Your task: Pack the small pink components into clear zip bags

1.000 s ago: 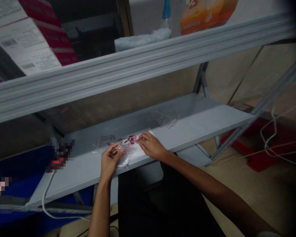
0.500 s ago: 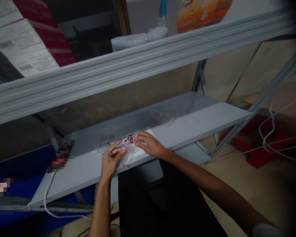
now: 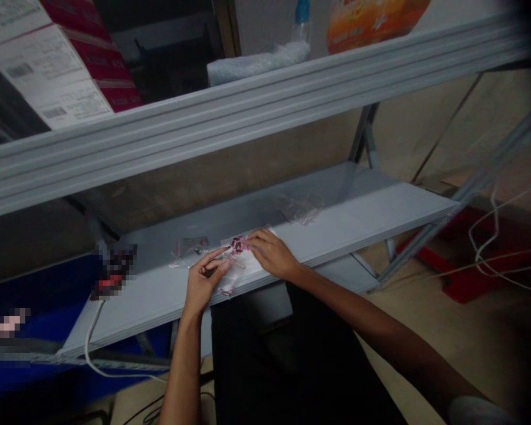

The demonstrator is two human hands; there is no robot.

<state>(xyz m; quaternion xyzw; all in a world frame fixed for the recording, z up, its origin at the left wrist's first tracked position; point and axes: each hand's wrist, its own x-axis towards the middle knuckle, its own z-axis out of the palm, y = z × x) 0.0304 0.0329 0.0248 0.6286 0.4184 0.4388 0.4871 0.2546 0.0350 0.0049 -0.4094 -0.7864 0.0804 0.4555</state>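
A small pile of dark pink-and-black parts (image 3: pixel 238 244) lies on a clear plastic bag over a white sheet (image 3: pixel 252 262), near the front edge of a grey metal shelf (image 3: pixel 150 301). My right hand (image 3: pixel 272 254) rests its fingertips on the bag beside the pile, with nothing visibly held. My left hand (image 3: pixel 206 280) is curled just left of it, forefinger reaching toward the pile. Whether its fingers pinch something small is hidden. Another small clear bag (image 3: pixel 189 251) lies left of my hands, and a third (image 3: pixel 298 208) lies farther right.
A grey shelf rail (image 3: pixel 248 100) crosses overhead, with a red-and-white carton (image 3: pixel 57 65) and a plastic bottle (image 3: pixel 301 18) above it. A pixelated black-and-red object (image 3: pixel 114 273) sits at the shelf's left, trailing a white cable (image 3: pixel 88 348). Red metal (image 3: pixel 464 260) lies on the floor at right.
My left forefinger has stretched closer to the dark pile, and my right hand has shifted slightly on the bag. The view has moved a little.
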